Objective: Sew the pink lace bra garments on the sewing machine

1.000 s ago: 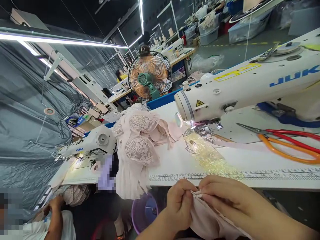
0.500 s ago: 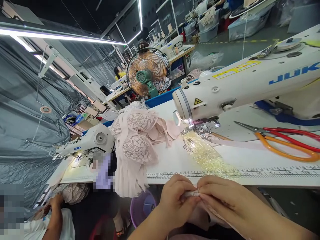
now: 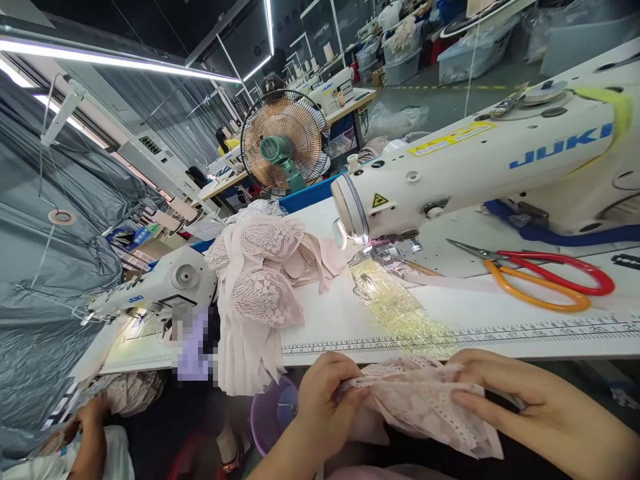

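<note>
A pale pink lace piece [image 3: 425, 407] is stretched between my two hands below the table's front edge. My left hand [image 3: 333, 393] is closed on its left end, thumb against the fingers. My right hand [image 3: 495, 393] pinches its right part, with the thumb in front and the fingers behind. Beyond them stands a white sewing machine [image 3: 400, 187] with yellowish clear film [image 3: 395, 300] by its needle. A heap of pink lace bras [image 3: 265, 280] lies left of the needle, partly over the table edge.
Scissors with red and orange handles [image 3: 545, 280] lie right on the white table [image 3: 320, 327]. A second machine [image 3: 185, 280] stands left, near a co-worker's arm [image 3: 93, 433]. A purple bin [image 3: 265, 413] is under the edge; a fan [image 3: 285, 143] stands behind.
My hands have moved apart, the right one going rightward, and the lace piece now shows spread between them. The view has shifted, so the table items appear further left.
</note>
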Demonstrator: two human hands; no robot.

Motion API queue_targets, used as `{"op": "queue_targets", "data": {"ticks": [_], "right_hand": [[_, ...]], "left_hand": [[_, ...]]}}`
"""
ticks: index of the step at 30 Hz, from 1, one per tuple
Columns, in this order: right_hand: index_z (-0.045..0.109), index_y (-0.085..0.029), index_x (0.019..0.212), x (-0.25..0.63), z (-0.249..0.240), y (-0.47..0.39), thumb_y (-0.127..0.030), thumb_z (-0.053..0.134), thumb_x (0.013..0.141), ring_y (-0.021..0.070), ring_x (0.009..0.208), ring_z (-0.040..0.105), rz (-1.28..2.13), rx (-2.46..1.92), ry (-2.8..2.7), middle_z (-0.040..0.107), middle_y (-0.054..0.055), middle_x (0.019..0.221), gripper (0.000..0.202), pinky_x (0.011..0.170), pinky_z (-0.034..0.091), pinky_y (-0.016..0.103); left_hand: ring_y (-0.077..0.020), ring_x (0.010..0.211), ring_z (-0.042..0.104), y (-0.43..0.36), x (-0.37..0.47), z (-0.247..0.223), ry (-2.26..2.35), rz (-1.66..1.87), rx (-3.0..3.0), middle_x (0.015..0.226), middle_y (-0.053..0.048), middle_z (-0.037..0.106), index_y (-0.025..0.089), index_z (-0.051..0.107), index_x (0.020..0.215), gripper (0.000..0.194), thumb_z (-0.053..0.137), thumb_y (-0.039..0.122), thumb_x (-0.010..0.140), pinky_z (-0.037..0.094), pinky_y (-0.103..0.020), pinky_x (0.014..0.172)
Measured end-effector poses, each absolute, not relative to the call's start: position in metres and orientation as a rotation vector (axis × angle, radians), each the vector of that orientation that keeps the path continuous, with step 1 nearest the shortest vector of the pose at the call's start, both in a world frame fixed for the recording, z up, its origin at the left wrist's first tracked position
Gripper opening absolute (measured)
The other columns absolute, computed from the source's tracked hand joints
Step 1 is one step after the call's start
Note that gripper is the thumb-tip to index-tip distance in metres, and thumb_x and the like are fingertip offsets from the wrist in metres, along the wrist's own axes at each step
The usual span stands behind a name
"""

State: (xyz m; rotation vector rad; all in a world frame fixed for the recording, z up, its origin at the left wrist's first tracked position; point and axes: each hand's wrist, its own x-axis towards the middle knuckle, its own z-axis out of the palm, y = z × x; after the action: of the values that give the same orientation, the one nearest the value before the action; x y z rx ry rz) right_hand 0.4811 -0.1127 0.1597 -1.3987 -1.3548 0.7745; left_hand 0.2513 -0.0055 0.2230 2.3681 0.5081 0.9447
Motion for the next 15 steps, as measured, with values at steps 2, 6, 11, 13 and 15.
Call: {"op": "queue_targets", "data": {"ticks": [2,6,11,13,15], "right_hand": [[0.066,-0.025,0.065,0.481,0.162,-0.114,-0.048,0.057,0.082,0.017,0.075,0.062,0.805,-1.344,-1.295,0.065,0.003,0.08,0.031,0.069,0.051,0.022],[0.066,-0.023,0.065,0.475,0.166,-0.116,-0.047,0.062,0.079,0.0176,0.072,0.062,0.774,-1.267,-1.072,0.064,0.004,0.076,0.027,0.064,0.052,0.022],[0.057,-0.022,0.063,0.461,0.17,-0.117,-0.048,0.07,0.071,0.0151,0.063,0.058,0.7,-1.226,-0.787,0.06,0.002,0.068,0.03,0.057,0.051,0.021],[0.059,-0.022,0.071,0.456,0.173,-0.119,-0.051,0.072,0.069,0.0155,0.062,0.059,0.7,-1.238,-0.691,0.06,0.001,0.067,0.031,0.057,0.052,0.022],[0.063,-0.023,0.085,0.453,0.177,-0.121,-0.055,0.072,0.067,0.0167,0.064,0.06,0.711,-1.263,-0.622,0.062,0.001,0.069,0.038,0.06,0.053,0.024]], "left_hand": [[-0.0139,0.075,0.06,-0.007,0.251,0.222,0.495,0.975,2.334,0.08,-0.004,0.062,0.02,0.06,0.093,0.01,0.059,0.016,0.083,0.05,-0.024,0.066],[-0.0149,0.077,0.063,-0.01,0.252,0.218,0.42,1.004,2.241,0.083,-0.004,0.065,0.021,0.062,0.096,0.016,0.059,0.014,0.083,0.052,-0.026,0.068],[-0.0173,0.081,0.065,-0.01,0.25,0.211,0.327,1.013,2.144,0.088,-0.004,0.068,0.024,0.064,0.101,0.022,0.06,0.014,0.083,0.054,-0.028,0.071],[-0.0174,0.081,0.065,-0.009,0.248,0.208,0.308,1.002,2.126,0.088,-0.004,0.068,0.025,0.064,0.102,0.022,0.06,0.015,0.083,0.054,-0.028,0.07],[-0.0175,0.081,0.065,-0.008,0.245,0.205,0.312,0.978,2.102,0.088,-0.004,0.068,0.025,0.065,0.102,0.022,0.06,0.014,0.083,0.054,-0.028,0.07]]}}
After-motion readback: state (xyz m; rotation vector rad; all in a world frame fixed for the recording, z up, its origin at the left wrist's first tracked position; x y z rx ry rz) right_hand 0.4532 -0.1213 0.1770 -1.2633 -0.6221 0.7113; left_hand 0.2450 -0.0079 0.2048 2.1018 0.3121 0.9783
